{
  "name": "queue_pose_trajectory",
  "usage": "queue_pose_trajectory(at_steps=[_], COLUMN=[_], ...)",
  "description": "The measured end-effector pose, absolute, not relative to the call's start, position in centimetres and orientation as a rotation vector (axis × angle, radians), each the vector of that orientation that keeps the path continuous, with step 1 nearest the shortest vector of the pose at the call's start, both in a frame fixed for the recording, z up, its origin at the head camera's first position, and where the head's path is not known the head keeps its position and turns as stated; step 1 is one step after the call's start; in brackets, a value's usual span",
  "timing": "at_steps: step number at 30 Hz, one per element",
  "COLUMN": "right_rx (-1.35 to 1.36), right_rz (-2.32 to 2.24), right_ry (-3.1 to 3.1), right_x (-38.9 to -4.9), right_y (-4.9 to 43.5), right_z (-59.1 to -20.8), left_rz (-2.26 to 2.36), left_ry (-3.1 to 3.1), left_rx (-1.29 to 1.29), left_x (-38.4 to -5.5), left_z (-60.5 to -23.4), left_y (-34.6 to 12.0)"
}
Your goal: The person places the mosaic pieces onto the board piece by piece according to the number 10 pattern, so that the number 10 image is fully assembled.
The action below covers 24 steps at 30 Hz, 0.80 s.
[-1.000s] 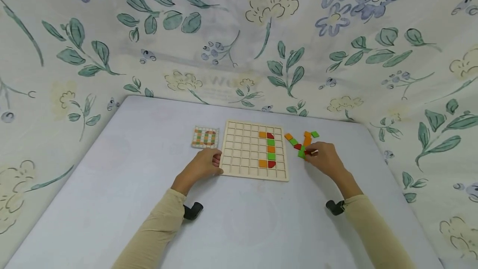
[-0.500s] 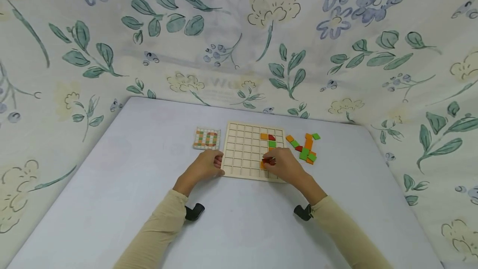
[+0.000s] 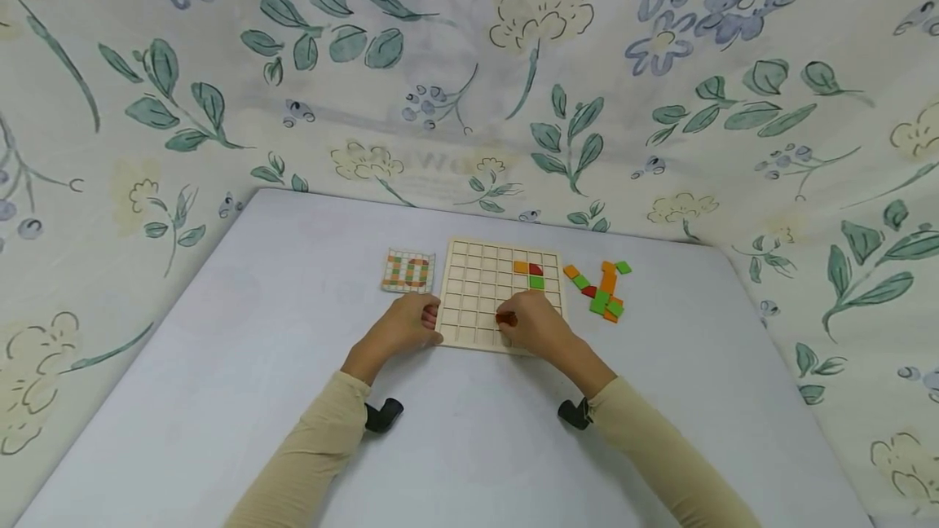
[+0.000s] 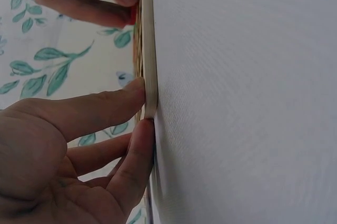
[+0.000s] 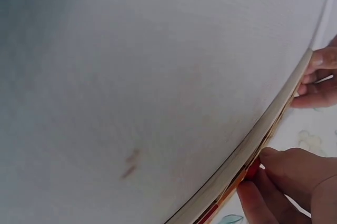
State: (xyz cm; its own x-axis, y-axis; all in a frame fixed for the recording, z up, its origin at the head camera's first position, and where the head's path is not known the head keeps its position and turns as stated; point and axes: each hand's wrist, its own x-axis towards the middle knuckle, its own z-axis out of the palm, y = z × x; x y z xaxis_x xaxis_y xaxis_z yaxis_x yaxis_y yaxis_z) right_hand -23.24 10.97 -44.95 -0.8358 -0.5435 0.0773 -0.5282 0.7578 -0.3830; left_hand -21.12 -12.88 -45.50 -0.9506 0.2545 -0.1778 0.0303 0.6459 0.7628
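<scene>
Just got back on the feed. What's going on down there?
A person is laying small tiles on a gridded wooden board. The right hand pinches a red tile at the grid; whether it is seated, I can't tell. The left hand grips the board's near left corner. An orange tile, another red tile and a green tile show in the grid's far right part. Loose tiles lie right of the board, a patterned card left of it.

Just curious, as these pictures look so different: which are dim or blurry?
Head view: brightest, soft shadows on the white table; left wrist view: dimmer, yet the left fingers show clearly; right wrist view: also dim, darkest at upper left, with the pinched red piece indistinct.
</scene>
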Motion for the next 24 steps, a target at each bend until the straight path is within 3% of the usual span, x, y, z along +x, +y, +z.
queue_pose_trajectory(at_steps=[24], right_rx=[-0.878], right_rz=[-0.610], right_ry=[2.881], right_x=[-23.54], right_y=[10.56], right_z=[-44.65], left_rz=[1.211], left_ry=[2.588], left_rx=[0.234], left_x=[-21.10], left_z=[-45.61], left_y=[-13.01])
